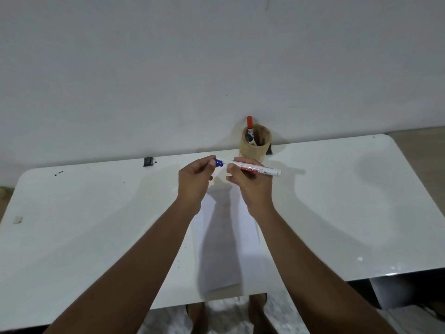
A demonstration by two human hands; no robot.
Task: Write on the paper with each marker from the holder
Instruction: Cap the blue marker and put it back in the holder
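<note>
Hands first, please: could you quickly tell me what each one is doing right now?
Left hand: closed on the blue cap of the marker.
Right hand: closed around the marker's white barrel, held above the paper.

— What is carrying everything here?

— A glossy white table (337, 213) is standing against the wall, its corners rounded.

— And what is lying on it?

— A sheet of white paper (221, 249) is lying at the near edge, its lower end reaching slightly past it. A wooden holder (255, 150) is sitting at the far edge, touching the wall. A small black object (148, 161) is resting at the far left edge, with dark specks (57, 174) scattered near it.
</note>
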